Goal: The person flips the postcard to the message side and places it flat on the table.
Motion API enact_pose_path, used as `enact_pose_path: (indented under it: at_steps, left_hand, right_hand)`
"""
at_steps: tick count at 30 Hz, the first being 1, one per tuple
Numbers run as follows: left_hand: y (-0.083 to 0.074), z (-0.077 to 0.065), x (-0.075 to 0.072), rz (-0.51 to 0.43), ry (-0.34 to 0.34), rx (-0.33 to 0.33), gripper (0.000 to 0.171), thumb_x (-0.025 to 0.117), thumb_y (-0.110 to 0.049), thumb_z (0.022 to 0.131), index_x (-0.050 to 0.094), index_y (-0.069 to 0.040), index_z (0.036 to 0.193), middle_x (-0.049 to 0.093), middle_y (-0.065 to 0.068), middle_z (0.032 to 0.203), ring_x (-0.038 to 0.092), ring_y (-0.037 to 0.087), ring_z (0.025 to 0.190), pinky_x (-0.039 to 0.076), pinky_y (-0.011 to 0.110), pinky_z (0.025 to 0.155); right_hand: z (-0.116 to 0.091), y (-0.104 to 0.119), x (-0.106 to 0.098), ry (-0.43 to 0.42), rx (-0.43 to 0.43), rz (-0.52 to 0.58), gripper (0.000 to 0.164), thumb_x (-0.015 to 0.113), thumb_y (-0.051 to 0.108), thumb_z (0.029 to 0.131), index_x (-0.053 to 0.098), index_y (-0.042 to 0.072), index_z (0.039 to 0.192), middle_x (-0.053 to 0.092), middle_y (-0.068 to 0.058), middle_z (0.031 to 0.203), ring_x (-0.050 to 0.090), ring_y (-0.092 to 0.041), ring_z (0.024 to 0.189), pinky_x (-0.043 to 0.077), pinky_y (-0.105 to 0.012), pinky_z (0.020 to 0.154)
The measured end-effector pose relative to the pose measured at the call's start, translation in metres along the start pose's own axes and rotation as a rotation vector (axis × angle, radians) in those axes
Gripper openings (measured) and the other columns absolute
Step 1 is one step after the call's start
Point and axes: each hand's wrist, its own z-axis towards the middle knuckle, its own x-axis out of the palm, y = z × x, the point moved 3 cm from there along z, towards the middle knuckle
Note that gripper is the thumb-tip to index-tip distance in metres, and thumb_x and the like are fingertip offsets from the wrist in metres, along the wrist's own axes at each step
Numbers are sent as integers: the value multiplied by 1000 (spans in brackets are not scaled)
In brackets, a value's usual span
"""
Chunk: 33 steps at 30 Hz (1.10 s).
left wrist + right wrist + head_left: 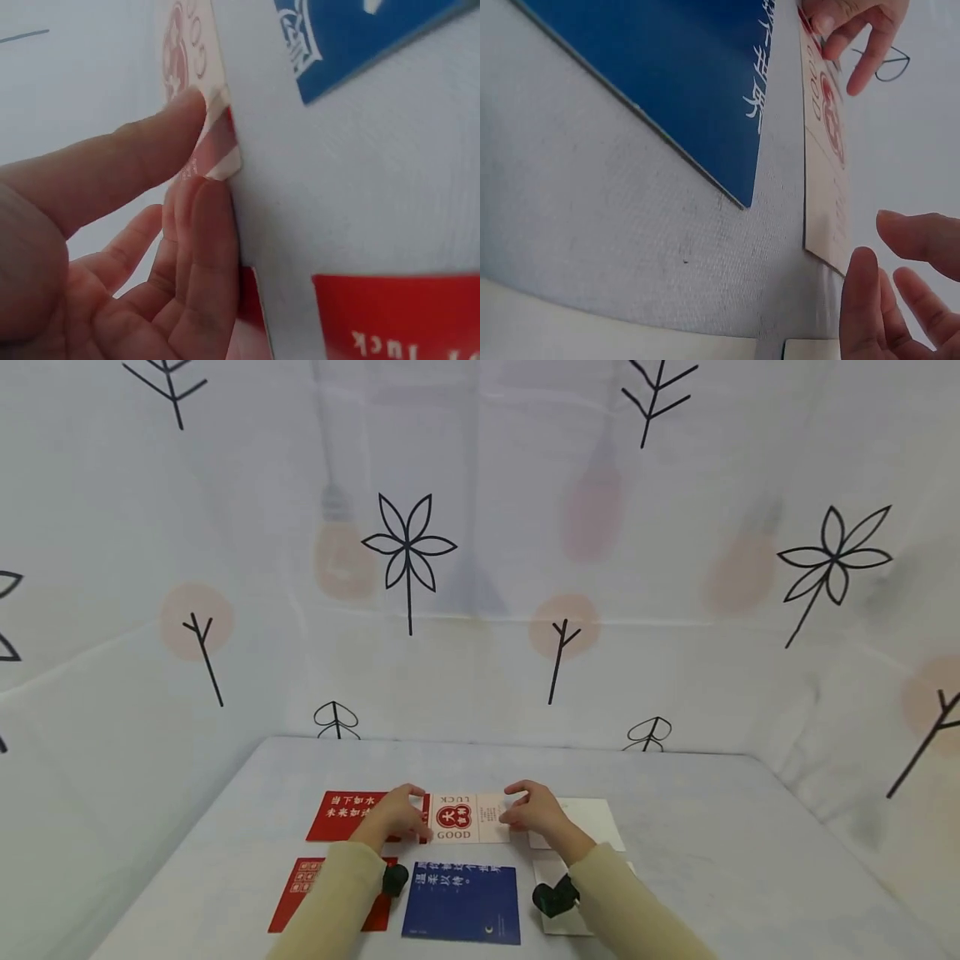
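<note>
A cream card with a red emblem and the words GOOD LUCK lies on the white table between both hands. Around its left end is my left hand, thumb over the card's face and fingertips right at its red-striped end in the left wrist view. Beside the right end, my right hand holds nothing, its thumb and fingers spread apart. A red card with white writing lies partly behind the left hand. Under the right hand and forearm, a white card shows in part.
Nearer me lie a second red card, a blue card with white writing and another white card, the outer two partly covered by my sleeves. A white curtain with plant drawings rises behind the table.
</note>
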Motion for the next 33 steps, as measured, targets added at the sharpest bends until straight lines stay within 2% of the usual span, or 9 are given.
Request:
enact_pose_path:
  at_steps: [6,12,16,20,27,33]
  left_hand:
    - [1,3,0,59,-10,-28,72,83,-5,65,50,-10,129,59,8,95,53,24,81,47,44,77]
    - [1,8,1,35,13,-59,76,83,-4,65,48,-13,132,55,12,101,52,25,80,46,41,73]
    - [4,13,1,14,6,-99,74,83,-4,65,48,-14,129,54,14,102,52,27,79,46,40,71]
    - [5,15,1,14,0,-118,71,83,-4,65,49,-14,126,55,13,99,52,27,79,46,40,71]
    - [2,9,3,-12,24,-88,73,82,-2,66,45,-13,128,55,13,96,56,24,73,44,34,63]
    - [0,9,1,1,18,-95,72,82,0,66,47,-13,128,55,13,100,54,26,79,45,38,69]
  right_hand:
    - [7,-8,1,63,12,-147,60,81,1,66,55,3,120,53,-7,80,51,-19,67,41,-29,60]
    - [9,-7,0,121,7,-212,77,81,-1,64,47,5,132,52,-8,80,50,-19,67,41,-29,62]
    - [12,-3,0,151,26,-248,79,81,-2,64,46,5,135,53,-9,86,51,-20,71,43,-32,65]
    - [13,0,1,174,56,-240,77,80,-3,64,48,6,134,54,-11,90,53,-20,72,46,-31,65]
    - [12,4,2,207,113,-164,74,76,-13,65,47,3,131,54,-14,97,59,-19,66,53,-30,60]
    - [13,7,2,210,147,-170,75,76,-12,65,45,4,131,53,-13,96,59,-18,63,53,-29,59]
